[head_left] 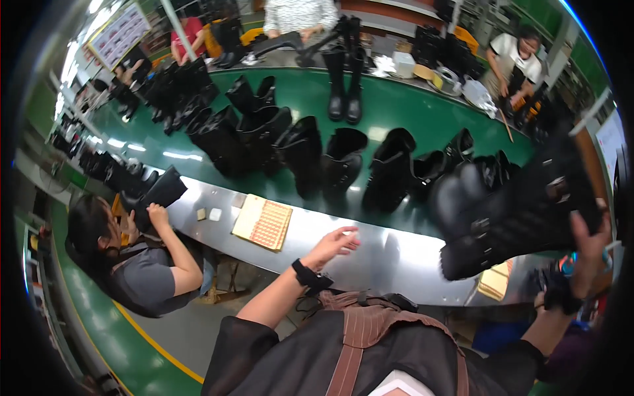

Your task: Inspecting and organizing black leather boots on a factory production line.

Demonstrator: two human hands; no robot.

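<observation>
My right hand grips the shaft of a tall black buckled boot, lifted over the steel strip at the right. The boot is tilted, its treaded sole toward the lower left. A smooth rounded black toe shows behind it, perhaps a second boot; how it is held is hidden. My left hand hovers above the steel edge, holding nothing, its fingers stretched out and a black band round the wrist. Beyond it on the green belt stand several black boots, apart from my fingers.
A sheet pad with orange marks lies left of my left hand; another paper stack sits below the raised boot. At the left a seated person handles a boot. A tall boot pair stands upright farther back. More people work across the belt.
</observation>
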